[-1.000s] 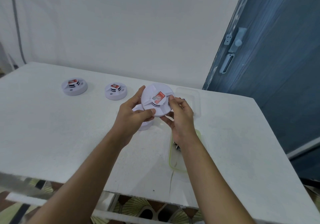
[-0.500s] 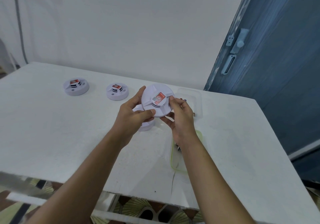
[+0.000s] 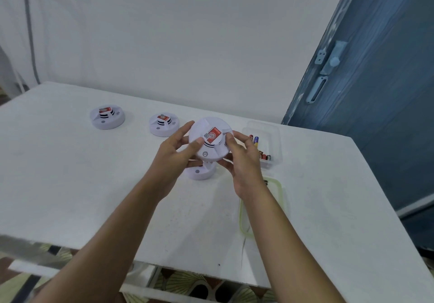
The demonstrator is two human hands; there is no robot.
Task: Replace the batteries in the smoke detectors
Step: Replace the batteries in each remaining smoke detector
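Left grip: the left hand (image 3: pixel 175 153) is clasping the held smoke detector (image 3: pixel 211 139) from its left side, the thumb pressing on the top face near the sticker and the fingers curling around the rim and underside.
Right grip: the right hand (image 3: pixel 244 159) is closing on the same detector from the right, thumb lying on the top face, fingers wrapping underneath.
Held smoke detector: it is being held up above the bench (image 3: pixel 70 180), tilted toward the camera, at mid-frame; a round white disc with a raised centre, moulded ribs running out to the rim, dark vent slots and a small round button near its lower edge.
Label: a red sticker (image 3: pixel 213 134) is sitting on the raised centre, carrying a white circular mark and a small square code; the print is too small to read.
Detector underneath: a second white detector (image 3: pixel 199 171) is resting on the bench directly below the hands, partly hidden by them.
Other detectors: two more, one (image 3: pixel 107 117) far left and one (image 3: pixel 164 124) nearer the hands, are lying on the bench, each wearing a red sticker.
Clear container (image 3: pixel 270 143): it is standing just right of the hands, holding batteries (image 3: pixel 256 140) with unreadable wrappers.
Green-rimmed lid (image 3: pixel 279 185): it is lying under the right forearm.
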